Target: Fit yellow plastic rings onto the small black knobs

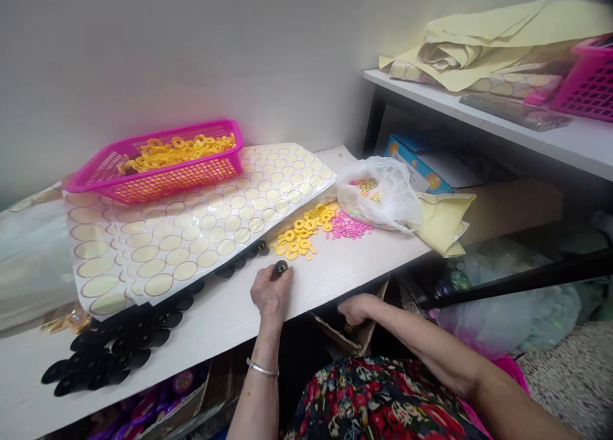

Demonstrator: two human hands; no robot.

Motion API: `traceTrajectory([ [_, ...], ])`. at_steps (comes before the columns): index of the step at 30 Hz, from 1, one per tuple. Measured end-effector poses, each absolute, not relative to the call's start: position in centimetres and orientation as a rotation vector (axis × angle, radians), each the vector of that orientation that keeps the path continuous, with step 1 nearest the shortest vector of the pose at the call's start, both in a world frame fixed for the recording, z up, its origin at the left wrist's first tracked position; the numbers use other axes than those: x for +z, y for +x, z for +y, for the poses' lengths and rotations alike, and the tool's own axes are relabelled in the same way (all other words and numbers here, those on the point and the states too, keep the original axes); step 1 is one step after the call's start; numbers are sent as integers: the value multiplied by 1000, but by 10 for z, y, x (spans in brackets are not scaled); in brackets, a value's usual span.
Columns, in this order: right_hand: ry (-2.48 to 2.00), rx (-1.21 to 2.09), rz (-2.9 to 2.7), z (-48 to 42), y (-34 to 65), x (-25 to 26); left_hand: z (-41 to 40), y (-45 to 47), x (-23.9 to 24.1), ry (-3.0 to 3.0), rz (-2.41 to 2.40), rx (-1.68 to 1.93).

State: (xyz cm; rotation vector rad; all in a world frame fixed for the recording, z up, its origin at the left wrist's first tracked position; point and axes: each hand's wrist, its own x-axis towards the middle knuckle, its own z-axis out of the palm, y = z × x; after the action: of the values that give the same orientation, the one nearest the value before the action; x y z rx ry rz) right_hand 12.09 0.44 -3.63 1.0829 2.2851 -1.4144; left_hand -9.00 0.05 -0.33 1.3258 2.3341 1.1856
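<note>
- Rests left hand (271, 293) palm-down on the white bench (335, 267), fingers drawn narrow, pinching a small black round disc (280, 267) at the fingertips.
- Holds that disc low against the bench, just beside the loose pile of yellow plastic rings (304, 230), near the sheet of round gold-rimmed stickers (191, 229).
- Has right hand (354, 309) below the bench edge, at a brown cardboard box (345, 339), fingers curled; cannot tell whether gripping anything.
</note>
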Motion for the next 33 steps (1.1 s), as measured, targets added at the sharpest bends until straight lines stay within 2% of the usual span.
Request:
traceTrajectory([
  [3, 950, -1566, 2124, 12, 151, -14, -3, -67, -6, 1489, 2164, 1137],
  [4, 940, -1721, 2091, 18, 162, -6, -2, -60, -6, 1536, 2125, 1120],
  [6, 1303, -1826, 2331, 36, 183, 8, 0, -49, -6, 1603, 2072, 1100],
  [7, 1644, -1674, 2543, 47, 191, 12, 1, -45, -7, 1624, 2051, 1095],
  [9, 2256, -1078, 2796, 71, 202, 12, 4, -39, -8, 1642, 2021, 1091],
  [10, 2398, -848, 2823, 81, 205, 10, 5, -38, -9, 1641, 2013, 1091],
  [12, 2459, -596, 2822, 97, 207, 2, 6, -37, -11, 1641, 2000, 1088],
  [19, 2378, -301, 2662, 103, 204, -8, 6, -39, -14, 1674, 1968, 1106],
  [21, 2361, -311, 2690, 98, 200, -3, 6, -38, -13, 1705, 1938, 1111],
  [23, 2308, -454, 2835, 91, 190, 6, 5, -36, -12, 1739, 1900, 1110],
  [28, 1688, -1262, 3243, 64, 136, 27, 4, -35, -11, 1765, 1901, 1097],
  [30, 1510, -1342, 3279, 55, 116, 27, 4, -35, -13, 1780, 1909, 1083],
  [33, 1405, -1227, 3290, 49, 101, 23, 3, -35, -16, 1804, 1905, 1063],
])
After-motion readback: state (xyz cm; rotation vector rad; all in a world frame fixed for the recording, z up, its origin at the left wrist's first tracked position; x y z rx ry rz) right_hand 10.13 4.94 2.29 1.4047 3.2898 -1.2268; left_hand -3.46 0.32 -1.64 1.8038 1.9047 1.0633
